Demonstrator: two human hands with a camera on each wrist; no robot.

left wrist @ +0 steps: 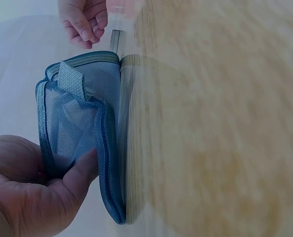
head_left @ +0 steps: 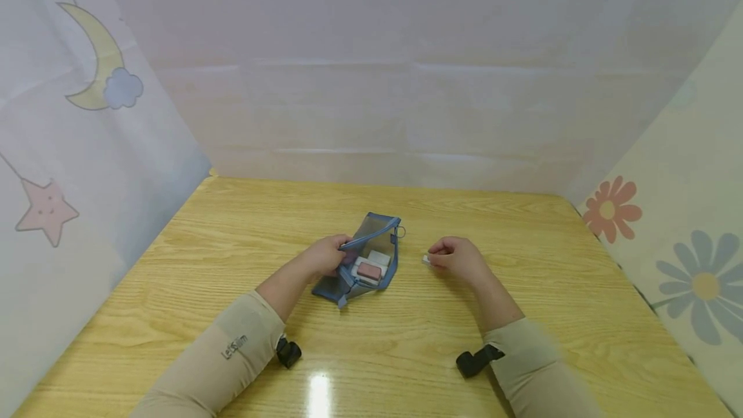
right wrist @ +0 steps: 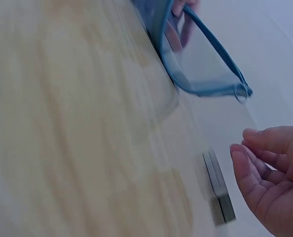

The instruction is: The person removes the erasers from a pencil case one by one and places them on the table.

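Observation:
A blue-edged mesh zip pouch (head_left: pixel 383 224) lies unzipped on the table, its mouth held wide. My left hand (head_left: pixel 328 255) grips the pouch at its left side; part of the fingers is hidden by the mesh (left wrist: pixel 70 128). Inside are a pink block (head_left: pixel 369 271) and white blocks (head_left: pixel 379 258), eraser-like in shape. To the right of the pouch, my right hand (head_left: pixel 461 259) hovers by a small white and grey block (right wrist: pixel 219 185) on the table. Its fingers are loosely curved, apart from that block, and hold nothing in the right wrist view.
The wooden table (head_left: pixel 249 211) runs back to a pale cloth wall (head_left: pixel 371 115), with printed cloth walls at both sides. A metal ring (head_left: pixel 401 231) hangs from the pouch's zip end. Black wrist straps (head_left: pixel 479 361) sit on both sleeves.

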